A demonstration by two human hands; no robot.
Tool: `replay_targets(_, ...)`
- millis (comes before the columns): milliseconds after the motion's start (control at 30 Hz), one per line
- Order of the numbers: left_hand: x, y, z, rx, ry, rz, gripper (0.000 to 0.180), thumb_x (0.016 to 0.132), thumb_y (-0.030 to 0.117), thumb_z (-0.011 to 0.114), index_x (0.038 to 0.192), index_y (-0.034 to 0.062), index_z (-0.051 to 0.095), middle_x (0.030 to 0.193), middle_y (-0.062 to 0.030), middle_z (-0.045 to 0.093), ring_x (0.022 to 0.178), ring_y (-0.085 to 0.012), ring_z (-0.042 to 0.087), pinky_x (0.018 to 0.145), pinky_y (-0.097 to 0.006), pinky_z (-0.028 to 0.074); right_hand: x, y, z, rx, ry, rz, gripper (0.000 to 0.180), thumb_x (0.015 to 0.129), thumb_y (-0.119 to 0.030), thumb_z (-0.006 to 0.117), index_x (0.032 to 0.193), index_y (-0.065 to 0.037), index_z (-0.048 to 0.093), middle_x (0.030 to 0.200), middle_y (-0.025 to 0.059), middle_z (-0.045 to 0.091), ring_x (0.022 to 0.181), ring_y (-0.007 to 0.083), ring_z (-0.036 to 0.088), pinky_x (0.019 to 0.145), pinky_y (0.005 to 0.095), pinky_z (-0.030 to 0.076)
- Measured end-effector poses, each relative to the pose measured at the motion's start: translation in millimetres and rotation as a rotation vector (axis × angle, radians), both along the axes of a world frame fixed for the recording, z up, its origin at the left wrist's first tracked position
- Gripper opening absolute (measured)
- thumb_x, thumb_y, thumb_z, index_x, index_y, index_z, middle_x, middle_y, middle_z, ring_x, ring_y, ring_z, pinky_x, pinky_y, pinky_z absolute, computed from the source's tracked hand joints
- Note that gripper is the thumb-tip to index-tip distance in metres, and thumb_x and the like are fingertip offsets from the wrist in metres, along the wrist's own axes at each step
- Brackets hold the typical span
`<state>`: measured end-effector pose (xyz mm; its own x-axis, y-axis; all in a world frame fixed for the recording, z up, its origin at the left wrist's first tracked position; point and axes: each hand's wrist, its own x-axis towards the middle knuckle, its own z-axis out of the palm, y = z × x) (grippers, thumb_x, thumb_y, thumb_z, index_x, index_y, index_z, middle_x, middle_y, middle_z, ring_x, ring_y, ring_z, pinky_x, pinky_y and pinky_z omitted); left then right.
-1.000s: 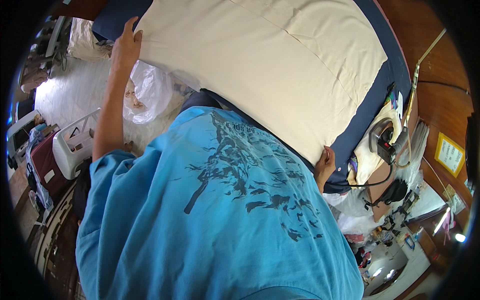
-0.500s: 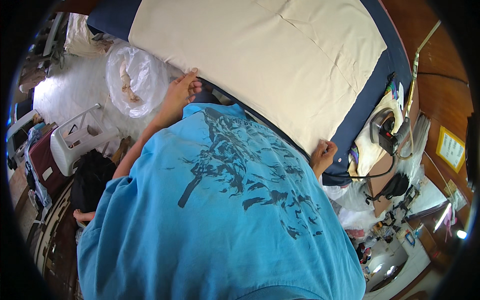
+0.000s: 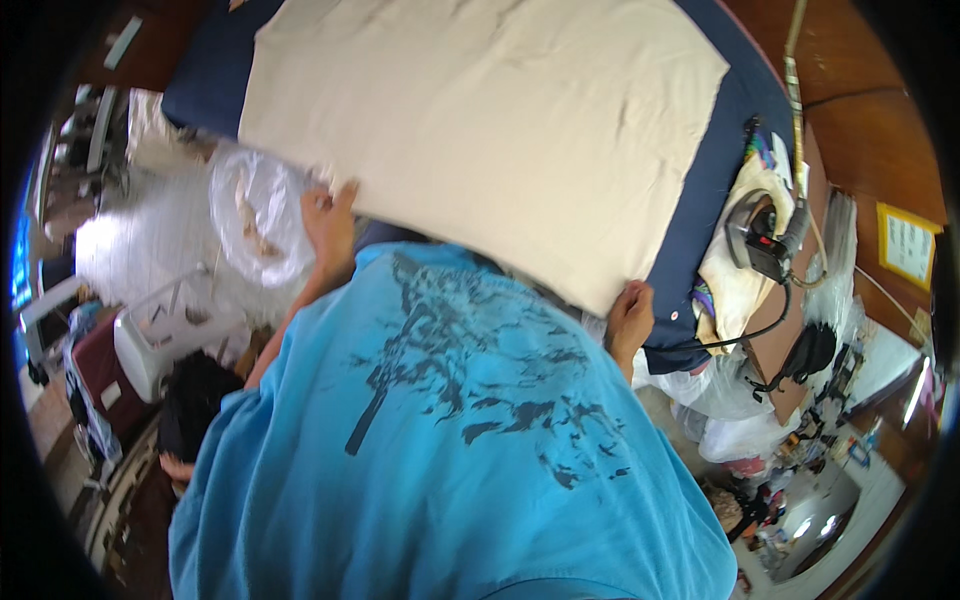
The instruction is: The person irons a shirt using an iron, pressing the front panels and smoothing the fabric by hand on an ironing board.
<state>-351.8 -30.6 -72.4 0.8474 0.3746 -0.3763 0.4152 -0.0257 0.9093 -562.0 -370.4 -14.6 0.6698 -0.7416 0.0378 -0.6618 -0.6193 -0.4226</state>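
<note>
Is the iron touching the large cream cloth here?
Apart. The head view plainly shows a strip of navy cover between the iron and the right edge of the large cream cloth.

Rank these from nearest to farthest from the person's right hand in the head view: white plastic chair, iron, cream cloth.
From the right hand:
1. Cream cloth: its near right corner is at this hand.
2. Iron: off to the right, on pale fabric.
3. White plastic chair: far over on the left, past the left hand.
</note>
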Motion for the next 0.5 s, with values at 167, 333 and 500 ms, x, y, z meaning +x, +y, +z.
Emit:
replay_targets(167, 12, 19, 31, 0.453, -0.001, 0.116, 0.034, 0.078, 0.017, 0.068, 0.097, 0.0032, 0.044, 0.088, -0.0081, 0.050, 0.073, -0.0154, 0.049, 0.062, -0.027, 0.041, 27, -33, 15, -0.096, -0.088, 0.101, 0.020, 0.072, -0.009, 0.054, 0.091, -0.004, 0.055, 0.089, 0.0140, 0.052, 0.081, 0.0304, 0.052, 0.072, 0.0383, 0.042)
replay_targets(333, 109, 19, 41, 0.746, -0.655, -0.413, 0.040, 0.080, 0.013, 0.061, 0.115, 0.0015, 0.047, 0.115, -0.0138, 0.052, 0.106, -0.0294, 0.049, 0.091, -0.037, 0.037, 127, -95, 7, -0.287, -0.291, 0.258, 0.032, 0.082, -0.023, 0.055, 0.110, -0.007, 0.054, 0.118, 0.0181, 0.048, 0.111, 0.0340, 0.043, 0.092, 0.0413, 0.034)
replay_targets(500, 195, 26, 27, 1.392, -0.330, -0.766, 0.047, 0.089, 0.038, 0.044, 0.133, 0.0208, 0.036, 0.138, -0.0054, 0.035, 0.128, -0.0241, 0.032, 0.097, -0.053, 0.029, 187, -112, -17, -0.397, 0.146, 0.317, 0.054, 0.087, -0.042, 0.043, 0.135, -0.017, 0.035, 0.141, 0.0161, 0.027, 0.130, 0.0344, 0.025, 0.100, 0.0514, 0.023)
